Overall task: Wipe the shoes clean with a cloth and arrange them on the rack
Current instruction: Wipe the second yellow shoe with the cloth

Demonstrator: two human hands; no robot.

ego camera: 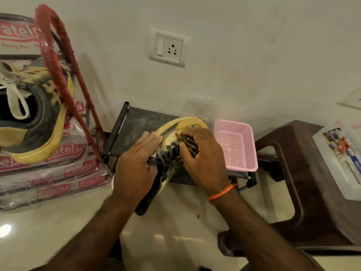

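Observation:
A yellow and dark grey shoe (185, 124) with dark laces lies tilted over the front edge of a low black rack (136, 118). My left hand (136, 163) holds the shoe's left side, fingers laid along the sole. My right hand (203, 159) presses a dark striped cloth (190, 145) onto the laces, fingers curled round it. A second, matching shoe (33, 122) sits at the far left on stacked packets.
A pink mesh basket (237, 147) stands on the rack's right end, a clear box (199, 108) behind it. A brown plastic stool (312, 173) at right carries a clear packet (340, 159). Red-and-white packets (48, 182) and a red frame (58, 65) fill the left. A wall socket (169, 46) is above.

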